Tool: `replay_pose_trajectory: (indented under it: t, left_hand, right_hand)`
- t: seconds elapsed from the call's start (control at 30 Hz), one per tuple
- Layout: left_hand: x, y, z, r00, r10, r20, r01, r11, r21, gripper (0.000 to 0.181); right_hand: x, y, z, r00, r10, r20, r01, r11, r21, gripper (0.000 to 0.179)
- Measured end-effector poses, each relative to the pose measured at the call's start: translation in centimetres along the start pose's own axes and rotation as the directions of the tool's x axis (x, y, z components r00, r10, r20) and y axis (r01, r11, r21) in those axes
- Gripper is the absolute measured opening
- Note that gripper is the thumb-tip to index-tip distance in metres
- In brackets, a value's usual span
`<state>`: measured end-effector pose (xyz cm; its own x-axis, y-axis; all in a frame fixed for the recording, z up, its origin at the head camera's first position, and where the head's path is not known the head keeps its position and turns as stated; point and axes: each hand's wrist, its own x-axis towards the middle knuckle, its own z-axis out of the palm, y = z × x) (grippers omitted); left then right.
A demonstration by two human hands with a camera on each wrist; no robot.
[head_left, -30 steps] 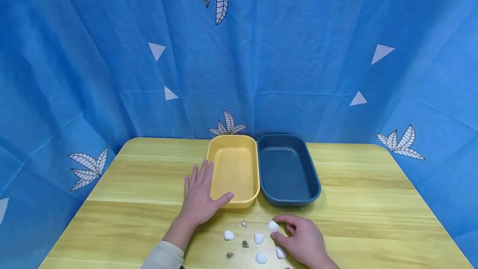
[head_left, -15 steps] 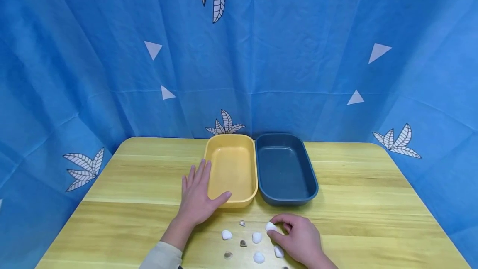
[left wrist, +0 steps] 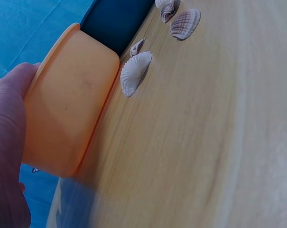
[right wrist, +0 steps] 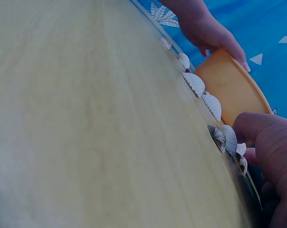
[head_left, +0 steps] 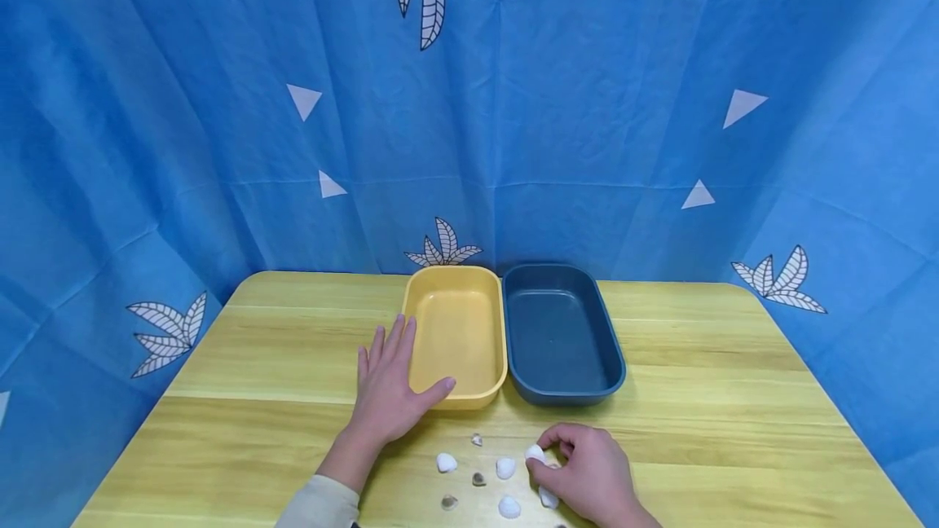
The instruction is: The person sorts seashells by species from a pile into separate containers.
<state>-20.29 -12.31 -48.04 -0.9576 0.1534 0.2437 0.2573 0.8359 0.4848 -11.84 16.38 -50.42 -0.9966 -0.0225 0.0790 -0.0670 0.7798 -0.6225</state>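
My left hand (head_left: pixel 389 402) rests at the left near corner of a yellow tray (head_left: pixel 458 341), its fingers spread along the side and its thumb over the near rim. Between thumb and index finger, my right hand (head_left: pixel 590 471) pinches a white seashell (head_left: pixel 535 453) low over the table. Another white shell (head_left: pixel 548 498) lies just below that thumb, partly covered. To the left are more white shells, one (head_left: pixel 506 468) in the middle and one (head_left: pixel 446 463) farther left. A small brown shell (head_left: pixel 479 479) lies among them. In the right wrist view the fingertips are partly hidden behind shells (right wrist: pixel 228 140).
A dark blue tray (head_left: pixel 565 341) stands against the yellow tray's right side. Both sit at the back of the wooden table (head_left: pixel 719 398), before a blue curtain (head_left: pixel 601 104). More small shells, such as a brown one (head_left: pixel 449 502), lie near the front.
My right thumb and index finger have closed on the white seashell and drawn it slightly toward the front. The left hand has stayed on the yellow tray.
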Motion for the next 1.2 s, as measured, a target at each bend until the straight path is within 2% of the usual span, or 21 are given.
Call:
replay_pose_trajectory:
  t: [0.17, 0.43, 0.5, 0.6, 0.77, 0.83, 1.0, 1.1, 1.2]
  left_hand:
    - [0.0, 0.0, 0.0, 1.000, -0.004, 0.006, 0.004, 1.000, 0.010, 0.109]
    - [0.1, 0.2, -0.3, 1.000, -0.011, 0.018, 0.011, 1.000, -0.002, 0.109]
    - [0.1, 0.2, -0.3, 1.000, -0.009, 0.018, 0.009, 1.000, -0.002, 0.109]
    - [0.1, 0.2, -0.2, 1.000, -0.009, 0.017, 0.009, 1.000, 0.001, 0.109]
    - [0.0, 0.1, -0.1, 1.000, -0.014, 0.017, 0.014, 1.000, 0.008, 0.109]
    - [0.0, 0.1, -0.1, 1.000, -0.014, 0.017, 0.014, 1.000, 0.008, 0.109]
    - [0.0, 0.2, -0.1, 1.000, -0.010, 0.015, 0.010, 1.000, 0.007, 0.109]
    - [0.0, 0.2, -0.1, 1.000, -0.006, 0.012, 0.006, 1.000, 0.003, 0.108]
    - [0.0, 0.2, -0.1, 1.000, -0.001, 0.008, 0.001, 1.000, 0.000, 0.108]
  right_hand:
    - [-0.1, 0.1, -0.1, 1.000, -0.024, 0.002, 0.024, 1.000, 0.012, 0.021]
    - [-0.2, 0.6, -1.0, 0.983, -0.179, 0.050, 0.169, 0.974, 0.151, 0.026]
    - [-0.2, 0.5, -1.0, 0.985, -0.168, 0.042, 0.160, 0.976, 0.146, 0.024]
    - [-0.1, 0.3, -0.7, 0.994, -0.108, 0.024, 0.105, 0.989, 0.109, 0.021]
    - [-0.2, 0.2, -0.2, 0.999, -0.039, 0.001, 0.039, 0.998, 0.047, 0.027]
    - [-0.2, 0.2, -0.2, 0.999, -0.039, -0.002, 0.039, 0.998, 0.057, 0.028]
    - [-0.2, 0.4, -0.5, 0.996, -0.093, 0.017, 0.090, 0.989, 0.113, 0.027]
    - [-0.1, 0.4, -0.6, 0.993, -0.115, 0.021, 0.113, 0.988, 0.103, 0.026]
    - [-0.1, 0.4, -0.7, 0.995, -0.102, 0.023, 0.099, 0.991, 0.088, 0.023]
